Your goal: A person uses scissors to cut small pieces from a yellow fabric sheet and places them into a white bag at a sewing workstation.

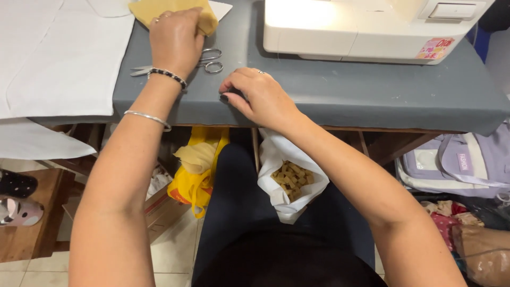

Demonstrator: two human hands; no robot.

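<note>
Your left hand point(175, 40) is closed on the tan cloth point(159, 9) at the far edge of the table, fingers curled over its near corner and pressing it down, while your right hand point(260, 95) rests on the grey cover point(372, 90) near the front edge, with the fingertips point(229, 91) pinched on something small and dark; what it is I cannot tell, it is too small and mostly hidden. From the head view, the scissors point(204, 61) lie just beside your left wrist, between both hands, with their loops toward the right hand. White sheets point(64, 58) cover the left part of the table, and the sewing machine point(372, 26) stands at the back right. Below the table edge, a white bag point(276, 154) full of small tan pieces point(292, 178) sits on your lap, directly under your right wrist, and a yellow bag point(194, 183) hangs or stands beside your left knee. I think it is good to keep the left hand flat and firm, so the cloth does not slide on the smooth cover. Keep the pinch of the right hand tight and low to the surface, because a small thing can easily fall over the edge toward the lap. Mind also the scissors near your left wrist; their blades point under the forearm.
</note>
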